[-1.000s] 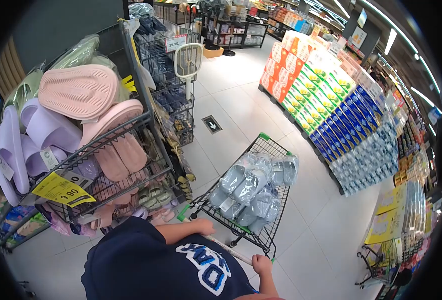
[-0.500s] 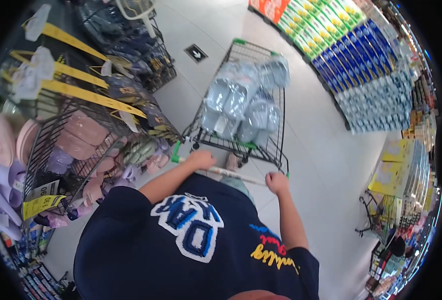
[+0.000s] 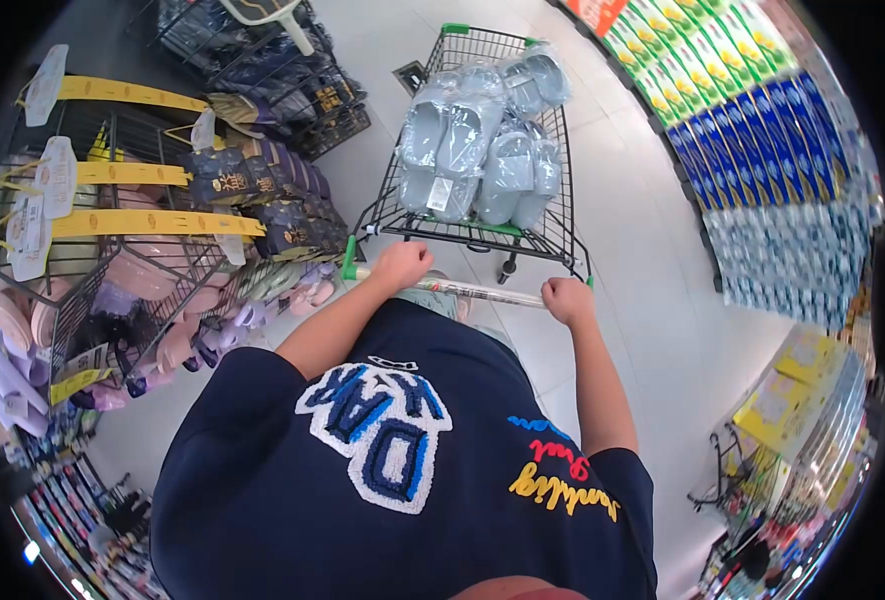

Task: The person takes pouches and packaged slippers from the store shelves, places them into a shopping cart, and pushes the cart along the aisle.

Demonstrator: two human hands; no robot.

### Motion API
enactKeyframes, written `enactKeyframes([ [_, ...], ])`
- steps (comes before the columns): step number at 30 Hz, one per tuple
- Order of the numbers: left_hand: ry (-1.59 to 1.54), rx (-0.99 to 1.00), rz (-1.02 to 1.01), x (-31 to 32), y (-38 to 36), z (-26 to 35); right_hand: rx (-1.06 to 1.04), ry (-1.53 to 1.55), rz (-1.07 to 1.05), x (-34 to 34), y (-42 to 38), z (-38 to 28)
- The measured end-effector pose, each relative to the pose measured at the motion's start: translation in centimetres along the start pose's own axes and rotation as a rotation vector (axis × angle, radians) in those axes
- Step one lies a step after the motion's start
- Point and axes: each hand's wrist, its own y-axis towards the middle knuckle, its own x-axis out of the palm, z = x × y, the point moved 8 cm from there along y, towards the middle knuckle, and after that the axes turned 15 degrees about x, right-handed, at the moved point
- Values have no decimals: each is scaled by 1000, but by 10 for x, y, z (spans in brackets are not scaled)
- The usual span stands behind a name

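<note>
My left hand point(image 3: 403, 265) is closed around the left part of the shopping cart's handle point(image 3: 488, 292), close to its green end. Toward the right end, my right hand point(image 3: 570, 300) grips the same bar. Ahead of both hands is the cart point(image 3: 388, 205), a black wire basket with green corner pieces. Inside it lie several pairs of pale grey-blue slippers point(image 3: 463, 140) wrapped in clear plastic, one with a white label. The fingers of both hands are partly hidden as they wrap around the bar.
To the left, wire racks point(image 3: 163, 255) hold pink and purple slippers point(image 3: 143, 272) under yellow strips with white tags. Stacked green and blue boxes point(image 3: 763, 140) line the right side. Another cart point(image 3: 738, 470) stands at the lower right. Pale floor tiles point(image 3: 653, 330) run between.
The cart and both hands appear higher in view. The racks on the left and the boxes on the right have shifted. Both hands keep their hold on the handle.
</note>
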Motion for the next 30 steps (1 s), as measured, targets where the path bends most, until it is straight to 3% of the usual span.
enactKeyframes([
  [6, -21, -135, -92, -22, 66, 6, -43, -100, -31, -44, 85, -3],
  [13, -32, -55, -217, -28, 164, 4, -70, -95, -10, -113, 176, -14],
  [17, -84, -115, -346, -23, 218, -3, -113, -102, -10, -136, 236, -10],
  [21, -107, -41, -366, -21, 276, -16, -137, -159, -28, -164, 293, -16],
  [30, -160, -160, -273, -99, 361, -12, -202, -188, -48, -226, 412, -42],
])
